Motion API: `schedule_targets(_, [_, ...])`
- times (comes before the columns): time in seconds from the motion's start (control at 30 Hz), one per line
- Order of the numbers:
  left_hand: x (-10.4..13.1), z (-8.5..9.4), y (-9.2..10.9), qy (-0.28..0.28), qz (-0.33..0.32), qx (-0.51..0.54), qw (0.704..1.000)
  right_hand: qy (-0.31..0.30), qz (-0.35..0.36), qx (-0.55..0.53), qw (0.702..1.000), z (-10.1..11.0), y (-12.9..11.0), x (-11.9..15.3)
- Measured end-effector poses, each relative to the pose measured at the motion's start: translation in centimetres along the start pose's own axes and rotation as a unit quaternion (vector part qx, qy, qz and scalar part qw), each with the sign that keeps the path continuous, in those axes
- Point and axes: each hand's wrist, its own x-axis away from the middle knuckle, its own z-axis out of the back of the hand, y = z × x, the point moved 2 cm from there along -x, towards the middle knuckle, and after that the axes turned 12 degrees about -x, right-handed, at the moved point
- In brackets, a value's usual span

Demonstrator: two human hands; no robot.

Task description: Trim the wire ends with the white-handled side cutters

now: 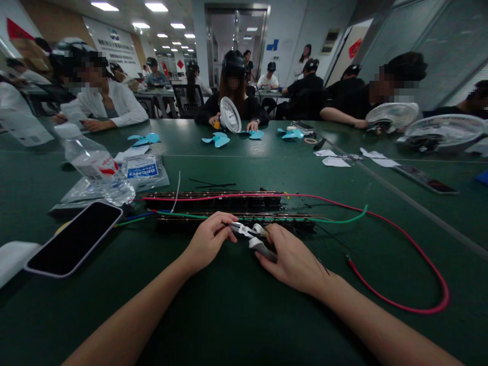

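Observation:
My right hand (287,254) is wrapped round the handles of a pair of pliers (247,234) with grey and white grips. The pliers' jaws point left, toward my left hand (209,239), whose fingers are pinched together at the jaw tip; what they hold is too small to make out. Just beyond both hands lie two long black strips (247,201) side by side. A red wire (412,244) runs along the far strip and loops round to the right. Along the near strip runs a green wire (343,220). A white cable tie (176,193) stands up at the strips' left part.
On the left are a phone (76,239), a plastic bottle (93,162), clear bags (152,170) and a white object (15,259). Across the green table (213,315), people handle fan parts near blue fan blades (216,139). Another phone (425,179) lies right.

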Motion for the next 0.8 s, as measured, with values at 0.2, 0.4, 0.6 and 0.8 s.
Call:
schedule_targets(0.2, [-0.1, 0.0, -0.2, 0.001, -0.003, -0.002, 1.000, 0.067, -0.034, 0.083, 0.994, -1.0, 0.0, 0.5])
schedule_targets(0.4, [-0.1, 0.0, 0.0, 0.000, 0.003, 0.006, 1.000, 0.049, -0.047, 0.091, 0.993, -1.3, 0.3, 0.3])
schedule_targets(0.6, [-0.1, 0.0, 0.2, 0.000, 0.004, -0.004, 1.000, 0.051, -0.047, 0.082, 0.994, -1.1, 0.2, 0.3])
schedule_targets(0.8, [0.0, 0.0, 0.4, -0.001, 0.006, 0.004, 1.000, 0.050, -0.057, 0.078, 0.994, -0.9, -0.4, 0.5])
